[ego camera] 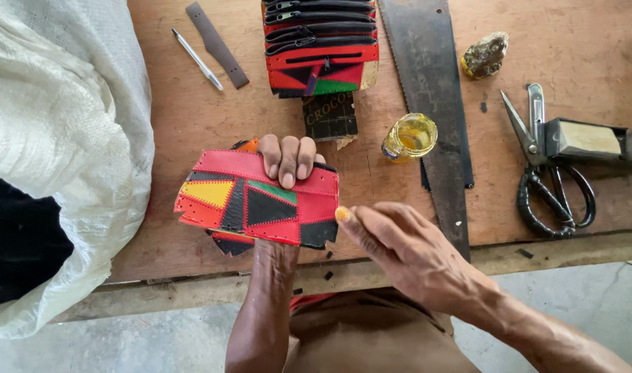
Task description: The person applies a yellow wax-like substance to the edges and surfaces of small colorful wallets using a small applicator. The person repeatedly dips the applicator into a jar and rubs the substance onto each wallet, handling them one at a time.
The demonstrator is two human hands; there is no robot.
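Seen from the head camera: at a worn wooden workbench (pixel 191 124), a person's left hand (pixel 288 160) grips a red patchwork leather panel (pixel 257 205), fingers curled over its top edge and holding it flat just above the bench's near side. The right hand (pixel 399 242) is loosely closed and holds nothing I can make out; its yellow-smeared fingertip (pixel 342 214) touches the panel's right edge. A small jar of amber glue (pixel 410 136) stands open just beyond, beside a handsaw blade (pixel 430 90). Scissors (pixel 547 173) lie well to the right, a stack of finished zip pouches (pixel 321 45) at the bench's far side, a white woven sack (pixel 60 138) to the left. By the look of it, the edge is being glued: a thin, even smear kept to the margin would serve best, with the holding fingers clear of the wet strip.
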